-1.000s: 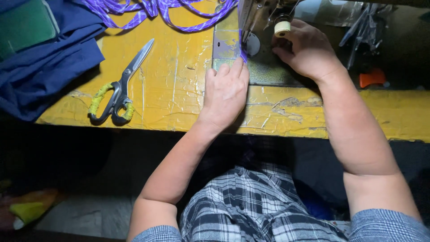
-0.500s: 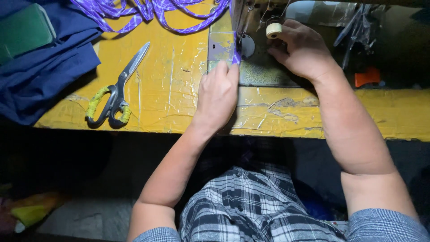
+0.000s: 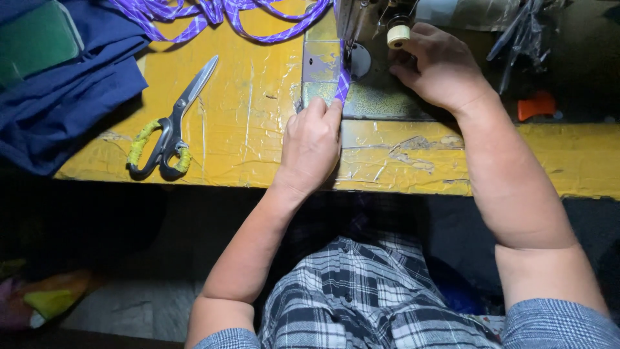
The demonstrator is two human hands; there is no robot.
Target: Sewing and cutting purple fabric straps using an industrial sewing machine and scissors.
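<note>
left hand point(image 3: 312, 145) is lying flat, pressing purple strip point(image 3: 343, 84) onto table point(image 3: 245, 129). right hand point(image 3: 439, 68) is curling loosely beside spool point(image 3: 398, 35), grasping nothing visible. scissors point(image 3: 169, 132) are lying well left.

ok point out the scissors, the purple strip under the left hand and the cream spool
scissors point(image 3: 169, 126), head view, on the pivot where the blades cross
purple strip point(image 3: 343, 84), head view, on the flat stretch above the fingertips
cream spool point(image 3: 398, 35), head view, on its top

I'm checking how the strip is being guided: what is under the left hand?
Under the left hand lies the yellow table, and the purple strip runs out from beneath its fingertips toward the sewing machine. The strip's stretch beneath the palm is covered.
</note>
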